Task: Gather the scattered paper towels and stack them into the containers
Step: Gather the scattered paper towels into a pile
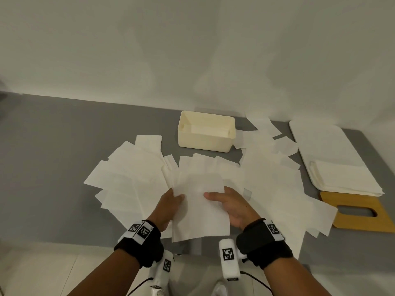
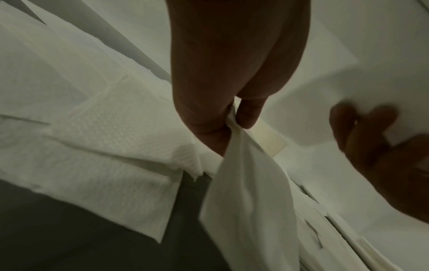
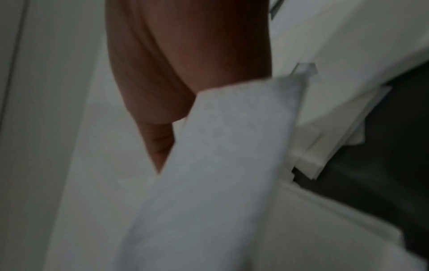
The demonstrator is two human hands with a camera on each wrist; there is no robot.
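Observation:
Both hands hold one white paper towel (image 1: 198, 208) up over the grey table (image 1: 53, 146). My left hand (image 1: 171, 201) pinches its left edge between thumb and fingers, and the left wrist view shows the towel (image 2: 246, 192) hanging from that pinch. My right hand (image 1: 224, 201) grips the right edge with the thumb on top; the right wrist view is blurred, with the towel (image 3: 220, 165) across the hand (image 3: 176, 77). Several scattered paper towels (image 1: 132, 178) fan out beneath. A cream open container (image 1: 206, 142) stands behind them with towels inside.
A flat white tray (image 1: 316, 142) at the right carries a neat stack of towels (image 1: 346, 178). A wooden lid with a slot (image 1: 367, 218) lies in front of it. More loose towels (image 1: 267, 167) cover the table's right half. A white wall rises behind.

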